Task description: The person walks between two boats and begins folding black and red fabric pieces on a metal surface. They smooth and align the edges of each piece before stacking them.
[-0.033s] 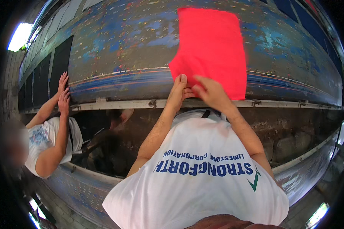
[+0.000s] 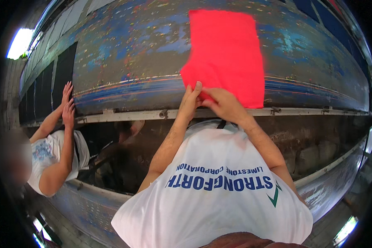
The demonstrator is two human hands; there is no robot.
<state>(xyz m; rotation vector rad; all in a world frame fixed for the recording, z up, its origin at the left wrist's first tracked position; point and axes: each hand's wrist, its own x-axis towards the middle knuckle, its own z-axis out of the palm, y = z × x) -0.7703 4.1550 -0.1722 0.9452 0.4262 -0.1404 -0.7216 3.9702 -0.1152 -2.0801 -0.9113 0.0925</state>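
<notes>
A bright red fabric panel (image 2: 225,49) lies spread on the long paint-stained table (image 2: 128,62), with a curved notch low on its left side. Over its near left corner my left hand (image 2: 189,104) is closed on the cloth, thumb upward. From the right my right hand (image 2: 224,106) meets it, fingers bent and pinched together at the same corner. The fingertips of both hands come together there, and the bit of cloth between them is mostly hidden. Close to my waist, the panel's near edge reaches the table's front rail.
At the left, a co-worker (image 2: 49,153) lays both hands near a row of black fabric panels (image 2: 64,66). A metal rail (image 2: 293,111) with small fittings runs along the table's front edge. Behind me stands another long table (image 2: 99,206). Dark blue panels (image 2: 339,33) lie at the far right.
My right hand has shifted slightly left and lower, closing against my left hand's fingers. The whole view has moved a little; the co-worker's hands stay by the black panels.
</notes>
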